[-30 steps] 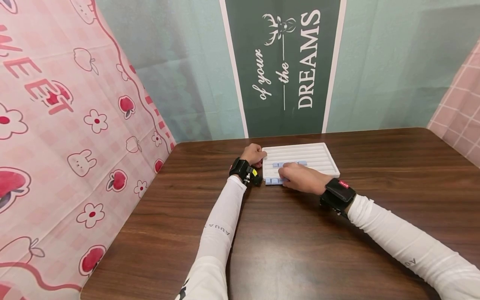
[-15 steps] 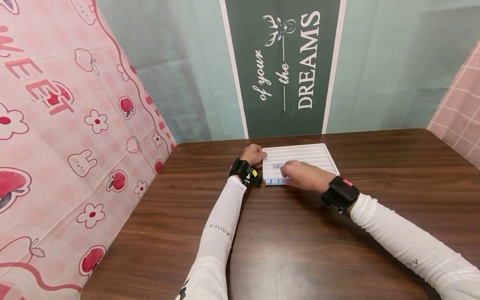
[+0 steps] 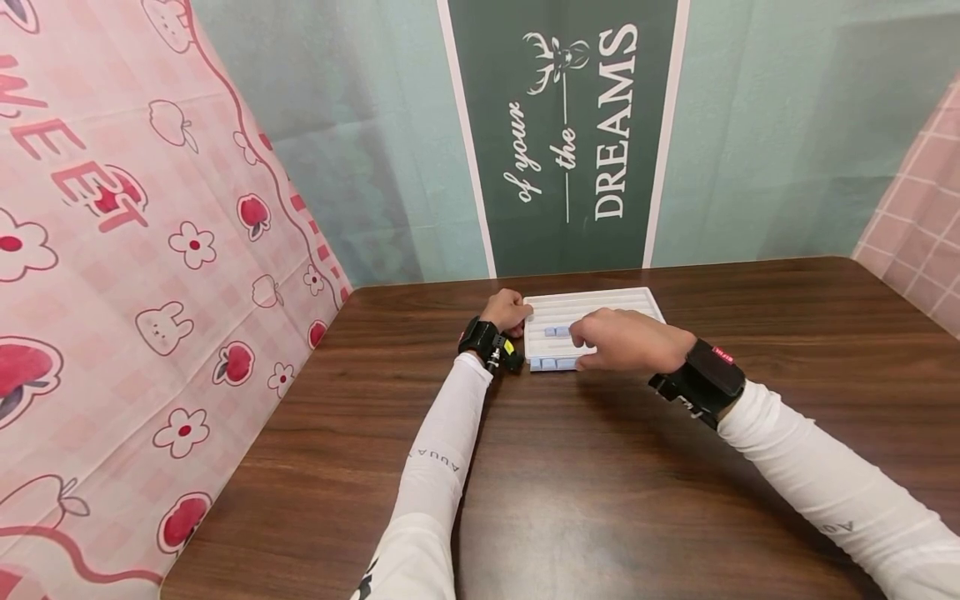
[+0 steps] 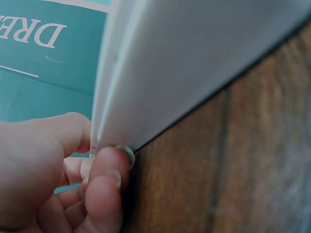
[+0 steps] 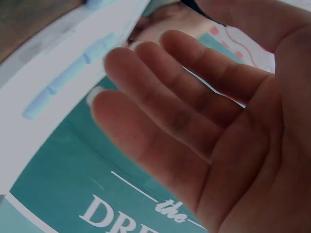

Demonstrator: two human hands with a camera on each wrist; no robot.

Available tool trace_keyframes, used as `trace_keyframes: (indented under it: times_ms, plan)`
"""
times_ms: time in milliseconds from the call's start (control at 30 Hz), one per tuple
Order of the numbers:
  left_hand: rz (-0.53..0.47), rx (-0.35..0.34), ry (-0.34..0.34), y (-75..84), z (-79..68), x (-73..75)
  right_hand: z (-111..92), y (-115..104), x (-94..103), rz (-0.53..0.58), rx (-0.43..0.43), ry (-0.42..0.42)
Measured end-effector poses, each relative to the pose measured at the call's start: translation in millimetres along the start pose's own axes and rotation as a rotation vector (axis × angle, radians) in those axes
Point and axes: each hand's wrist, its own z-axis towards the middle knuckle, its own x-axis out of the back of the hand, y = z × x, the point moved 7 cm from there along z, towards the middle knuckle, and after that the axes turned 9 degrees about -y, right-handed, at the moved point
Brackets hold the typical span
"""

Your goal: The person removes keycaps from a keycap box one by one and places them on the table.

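While the left hand (image 3: 508,310) sits at the left edge of the white tray (image 3: 622,302), its fingers (image 4: 104,184) are curled and pinch that edge, as the left wrist view shows, with the fingertips down against the dark wooden counter (image 3: 600,483); the tray lies flat near the far side of the counter, just in front of the green banner (image 3: 562,125) with white lettering; the right hand (image 3: 622,340) hovers over the middle and near part of the tray, palm down, and in the right wrist view its fingers (image 5: 160,97) are straight and loosely together, holding nothing; whether their tips touch the tray cannot be told; small pale blue blocks (image 3: 556,332) lie in a row in one of the tray's grooves just left of the right hand, and a few more (image 3: 550,364) sit along the tray's near edge, partly hidden under that hand; both arms wear white sleeves (image 3: 438,467) and black wrist straps (image 3: 480,336); a pink cloth (image 3: 135,250) printed with apples, flowers and rabbits hangs on the left, and a pink checked one (image 3: 918,242) shows at the right edge.
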Motion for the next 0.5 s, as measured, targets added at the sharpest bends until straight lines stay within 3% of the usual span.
trace_keyframes:
  times_ms: [500]
  plan:
    - [0.006,0.001,0.003,2.3,-2.4,-0.1,-26,-15,30.1,0.022,0.035,0.028]
